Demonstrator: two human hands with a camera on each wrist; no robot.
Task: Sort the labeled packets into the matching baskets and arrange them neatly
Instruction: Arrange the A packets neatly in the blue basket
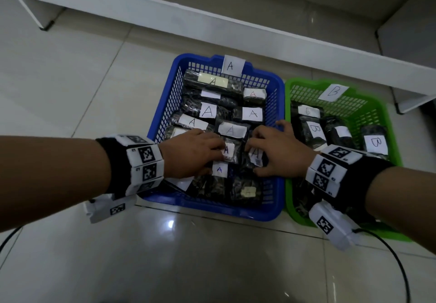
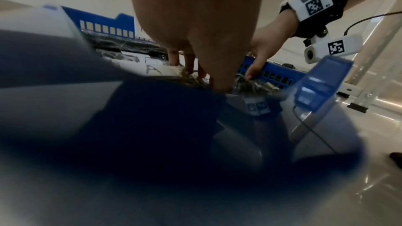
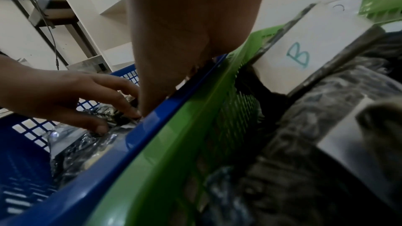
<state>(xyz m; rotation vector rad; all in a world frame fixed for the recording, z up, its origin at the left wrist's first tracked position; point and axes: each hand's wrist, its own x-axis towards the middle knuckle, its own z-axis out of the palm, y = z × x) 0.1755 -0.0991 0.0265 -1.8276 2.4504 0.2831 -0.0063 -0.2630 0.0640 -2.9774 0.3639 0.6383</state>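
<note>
Packets (image 1: 230, 154) in the blue basket (image 1: 165, 111) lie under both hands' outstretched, pressing fingers (image 1: 218, 148).

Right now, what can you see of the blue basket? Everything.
The blue basket looks like plastic, rectangular, with lattice walls, a solid rim and a raised tab on the far rim carrying a paper tag marked A. It sits upright on the tiled floor, side by side with the green basket on its right. Dark wrapped packets with A labels fill it. The left hand and right hand rest on packets inside.
</note>
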